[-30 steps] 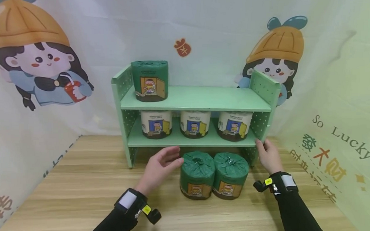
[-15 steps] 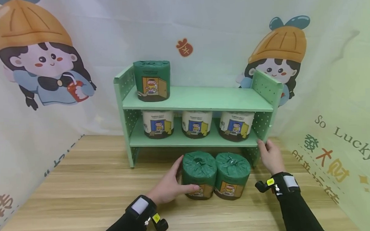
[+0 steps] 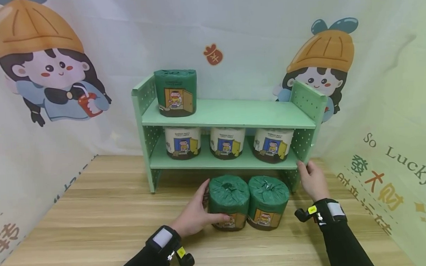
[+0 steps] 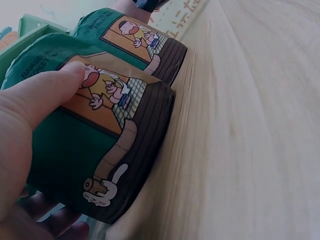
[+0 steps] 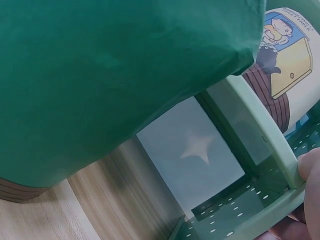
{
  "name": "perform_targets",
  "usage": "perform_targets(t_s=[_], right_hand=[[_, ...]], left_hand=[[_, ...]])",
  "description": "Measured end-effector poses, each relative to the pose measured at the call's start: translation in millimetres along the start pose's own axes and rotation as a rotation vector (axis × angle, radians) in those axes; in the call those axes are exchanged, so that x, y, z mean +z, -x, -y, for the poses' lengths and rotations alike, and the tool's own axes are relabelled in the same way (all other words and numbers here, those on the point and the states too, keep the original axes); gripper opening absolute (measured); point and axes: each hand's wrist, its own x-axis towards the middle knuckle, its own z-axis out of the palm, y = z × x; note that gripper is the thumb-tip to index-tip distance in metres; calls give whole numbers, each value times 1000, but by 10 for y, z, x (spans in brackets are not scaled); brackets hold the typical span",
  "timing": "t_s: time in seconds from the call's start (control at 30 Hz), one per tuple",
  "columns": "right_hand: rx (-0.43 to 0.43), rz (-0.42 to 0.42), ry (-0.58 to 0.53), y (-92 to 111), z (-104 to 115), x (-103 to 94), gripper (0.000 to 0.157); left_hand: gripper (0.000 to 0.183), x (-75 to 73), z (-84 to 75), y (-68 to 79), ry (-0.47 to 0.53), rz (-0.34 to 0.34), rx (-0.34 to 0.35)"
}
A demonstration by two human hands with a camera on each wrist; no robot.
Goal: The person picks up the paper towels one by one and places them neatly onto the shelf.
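Observation:
On the table, my left hand [image 3: 193, 216] grips the left one of two green-wrapped toilet paper rolls [image 3: 229, 199]. In the left wrist view its thumb [image 4: 60, 87] lies across the printed front while the other fingers reach round behind. The second green toilet roll [image 3: 269, 199] stands upright right beside it on the right. My right hand [image 3: 312, 182] holds the lower right side panel of a mint-green shelf [image 3: 217, 163]. The right wrist view has the thumb [image 5: 311, 164] on the panel's front edge and fingers behind it; a green roll covers much of that view.
A green toilet roll [image 3: 176, 93] stands at the left of the top board. Below it, the middle board carries three white rolls [image 3: 228, 142] in a row. The shelf stands on a wooden table [image 3: 106, 215] before a printed cloth backdrop [image 3: 245, 42].
My left hand has come in from the left, round the left green roll, and its thumb now lies on the front. My right hand stays on the shelf panel.

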Motion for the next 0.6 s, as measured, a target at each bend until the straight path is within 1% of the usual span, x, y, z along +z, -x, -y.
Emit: perform_targets(t_s=[0.2, 0.47, 0.6], right_hand=[[-8, 4, -2, 5, 2, 1, 45], [-14, 3, -10, 2, -4, 8, 45], [-11, 2, -8, 1, -10, 12, 46]], left_hand=[[120, 1, 11, 11, -45, 2, -5], [112, -7, 26, 10, -22, 26, -20], [109, -8, 29, 9, 30, 32, -15]])
